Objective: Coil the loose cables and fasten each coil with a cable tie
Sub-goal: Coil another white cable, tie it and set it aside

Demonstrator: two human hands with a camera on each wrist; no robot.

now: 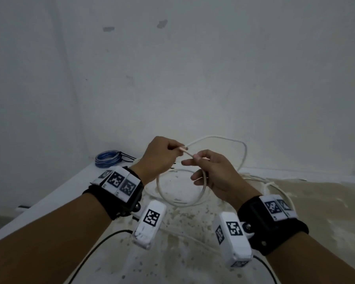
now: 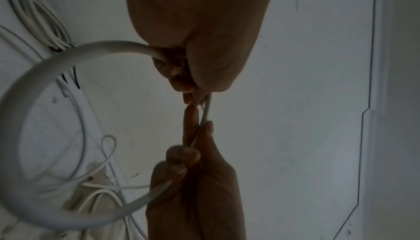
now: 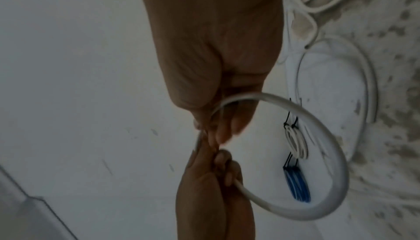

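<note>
Both hands are raised over a stained white table, holding one white cable that curves into a loop below them. My left hand pinches the cable close to its pinkish cut end. A short way along, my right hand grips the same cable between thumb and fingers, the loop hanging from its palm. In the left wrist view the cable arcs wide from the left hand to the right hand. The right wrist view shows the loop running between the right hand and the left hand.
A blue coil fastened with black ties lies at the table's far left corner. Beside it a small tied white coil shows in the right wrist view. More loose white cable trails over the table to the right. A wall stands close behind.
</note>
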